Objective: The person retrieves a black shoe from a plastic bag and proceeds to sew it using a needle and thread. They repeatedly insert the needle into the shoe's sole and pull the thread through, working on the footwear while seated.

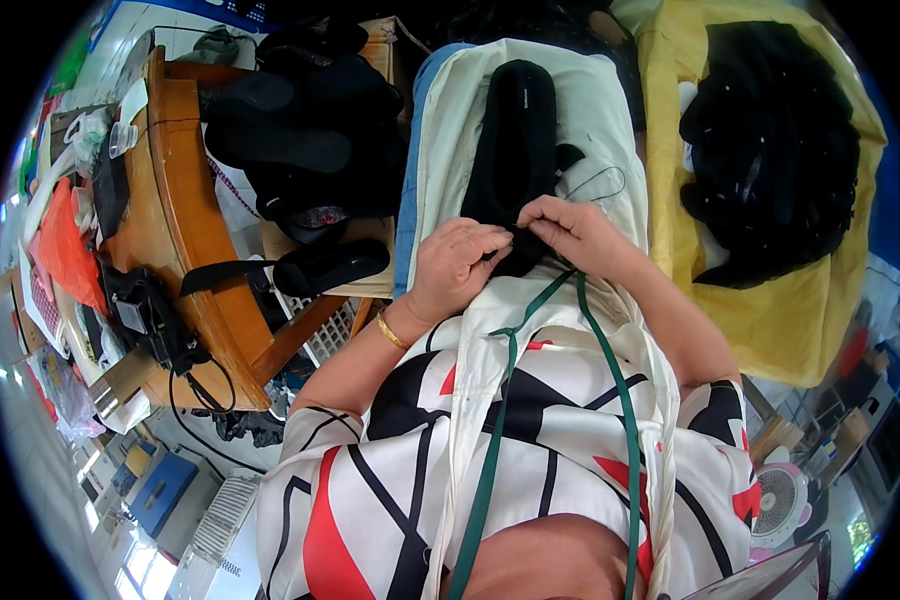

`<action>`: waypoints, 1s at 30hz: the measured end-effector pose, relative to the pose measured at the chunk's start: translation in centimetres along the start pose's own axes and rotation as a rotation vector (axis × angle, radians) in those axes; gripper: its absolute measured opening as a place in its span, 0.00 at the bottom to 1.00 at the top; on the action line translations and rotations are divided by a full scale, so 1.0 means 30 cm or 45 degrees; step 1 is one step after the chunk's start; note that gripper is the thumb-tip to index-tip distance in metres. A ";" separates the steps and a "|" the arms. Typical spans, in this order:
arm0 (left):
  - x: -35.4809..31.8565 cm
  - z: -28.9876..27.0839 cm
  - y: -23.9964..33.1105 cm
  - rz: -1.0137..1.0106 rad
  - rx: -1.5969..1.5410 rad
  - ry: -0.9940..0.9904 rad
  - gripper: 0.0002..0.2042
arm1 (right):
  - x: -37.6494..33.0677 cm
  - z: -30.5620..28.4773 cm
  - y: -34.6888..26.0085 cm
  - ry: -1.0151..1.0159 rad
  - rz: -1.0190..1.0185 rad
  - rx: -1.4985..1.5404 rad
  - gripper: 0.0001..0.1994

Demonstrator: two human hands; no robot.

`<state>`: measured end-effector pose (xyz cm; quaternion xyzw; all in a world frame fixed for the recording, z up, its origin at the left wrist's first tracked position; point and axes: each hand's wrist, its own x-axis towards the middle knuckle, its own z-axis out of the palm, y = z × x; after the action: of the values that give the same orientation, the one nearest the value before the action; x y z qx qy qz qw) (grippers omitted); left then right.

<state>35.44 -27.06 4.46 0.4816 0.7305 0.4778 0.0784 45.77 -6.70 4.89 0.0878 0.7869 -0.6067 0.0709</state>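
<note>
Black shoe [515, 165], partly behind left hand [457, 262] and right hand [578, 232] (grip unclear)

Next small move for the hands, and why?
Probably steady the black shoe with the left hand and ease the right hand slightly aside: both pinch at the shoe's near end, fingertips close together, largely covering the spot between them.

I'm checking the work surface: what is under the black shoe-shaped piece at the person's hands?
White cloth shows beside and beyond the black shoe-shaped piece, with blue fabric along the cloth's left edge. What lies directly beneath the piece is covered.
</note>
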 end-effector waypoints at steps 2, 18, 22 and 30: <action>0.003 -0.001 0.007 -0.018 -0.006 -0.008 0.14 | 0.000 0.002 0.004 0.000 0.014 -0.014 0.06; 0.001 -0.033 0.053 0.239 0.413 -0.128 0.11 | 0.070 -0.001 -0.206 0.058 -0.240 -0.825 0.05; 0.013 -0.062 0.078 0.343 0.505 -0.062 0.16 | 0.099 -0.018 -0.224 -0.014 -0.323 -0.761 0.06; 0.011 -0.066 0.068 0.570 0.634 0.041 0.17 | 0.118 -0.022 -0.204 -0.167 -0.331 -0.720 0.07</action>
<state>35.39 -27.88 7.20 0.6268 0.7021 0.2975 -0.1600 40.95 -7.39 10.05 -0.0760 0.9227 -0.3723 0.0648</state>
